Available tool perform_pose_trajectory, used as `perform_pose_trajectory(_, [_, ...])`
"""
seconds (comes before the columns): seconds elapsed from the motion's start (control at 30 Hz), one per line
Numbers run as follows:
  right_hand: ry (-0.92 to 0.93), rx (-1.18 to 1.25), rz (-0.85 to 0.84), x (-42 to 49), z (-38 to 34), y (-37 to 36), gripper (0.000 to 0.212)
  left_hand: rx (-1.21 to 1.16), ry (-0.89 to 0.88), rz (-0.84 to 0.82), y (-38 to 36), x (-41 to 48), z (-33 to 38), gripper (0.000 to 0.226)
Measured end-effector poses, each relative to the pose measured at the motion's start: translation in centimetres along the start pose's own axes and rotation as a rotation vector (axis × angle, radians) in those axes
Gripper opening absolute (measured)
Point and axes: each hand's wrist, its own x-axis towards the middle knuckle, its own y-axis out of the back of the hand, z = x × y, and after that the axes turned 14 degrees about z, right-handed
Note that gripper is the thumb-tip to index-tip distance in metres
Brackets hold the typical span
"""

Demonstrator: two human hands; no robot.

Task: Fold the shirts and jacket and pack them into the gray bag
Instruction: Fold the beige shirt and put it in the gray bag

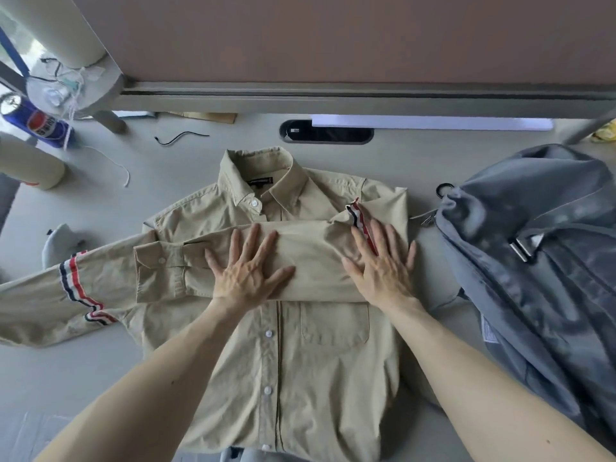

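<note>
Brightness: we see soft, even light, nothing dim.
Glare: we note a white strip (430, 123) blown out under the shelf edge (333, 95).
Shadows: we find only faint ones, beside the gray bag (533, 295) and beneath the folded sleeve (316, 255).
Distortion: we see straight lines bow toward the edges.
Sharpness: we find the shirt (300, 361) fairly crisp, the corners smeared.

**What You Can't Make Out**

Your gray bag (550, 295) runs off the right and bottom edges. The shirt (300, 378) has its outstretched sleeve (50, 295) cut off at the left edge. The collar label (261, 180) is too small to read.
</note>
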Motion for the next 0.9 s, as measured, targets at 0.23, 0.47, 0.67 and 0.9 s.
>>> perform_pose_trajectory(0.23, [0.046,0.075,0.090,1.2,-3.5,1.8,0.066,0.009,0.049,-0.003,0.3,-0.2,0.2,0.082])
perform_pose_trajectory(0.47, [0.102,0.010,-0.078,1.4,-3.6,-0.1,0.067,-0.037,0.024,0.001,-0.8,0.1,-0.5,0.086])
perform_pose_trajectory(0.67, [0.076,-0.035,-0.160,1.5,-4.4,0.6,0.062,-0.148,-0.029,-0.038,-0.3,0.3,-1.3,0.088])
perform_pose_trajectory(0.9, [0.000,-0.129,-0.203,1.6,-7.2,1.6,0.056,0.013,-0.087,0.325,2.6,-2.5,-11.4,0.074])
